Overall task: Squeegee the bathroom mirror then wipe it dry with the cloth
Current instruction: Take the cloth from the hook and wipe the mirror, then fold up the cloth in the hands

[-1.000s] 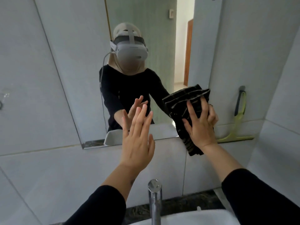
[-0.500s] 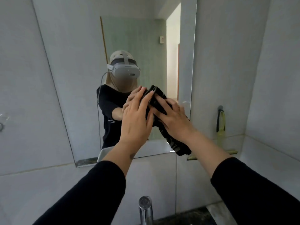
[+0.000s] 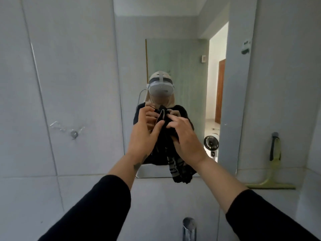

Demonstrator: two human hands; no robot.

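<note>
The bathroom mirror (image 3: 182, 58) hangs on the grey tiled wall straight ahead. In front of its lower half, my left hand (image 3: 142, 134) and my right hand (image 3: 186, 138) both grip a dark striped cloth (image 3: 175, 164), bunched between them. The cloth's loose end hangs down past the mirror's bottom edge. I cannot tell whether the cloth touches the glass. A yellow-green squeegee (image 3: 272, 174) with a dark handle leans against the wall to the right of the mirror, on a tiled ledge, away from both hands.
A chrome tap (image 3: 189, 228) stands at the bottom centre, below my arms. A small metal wall fitting (image 3: 74, 134) is on the tiles to the left. The right wall closes in beside the squeegee. A white fan shows in the mirror's reflection.
My right hand carried the cloth from the mirror's right edge toward its centre. My left hand, open a second ago, has closed on the cloth too. The view has tilted up.
</note>
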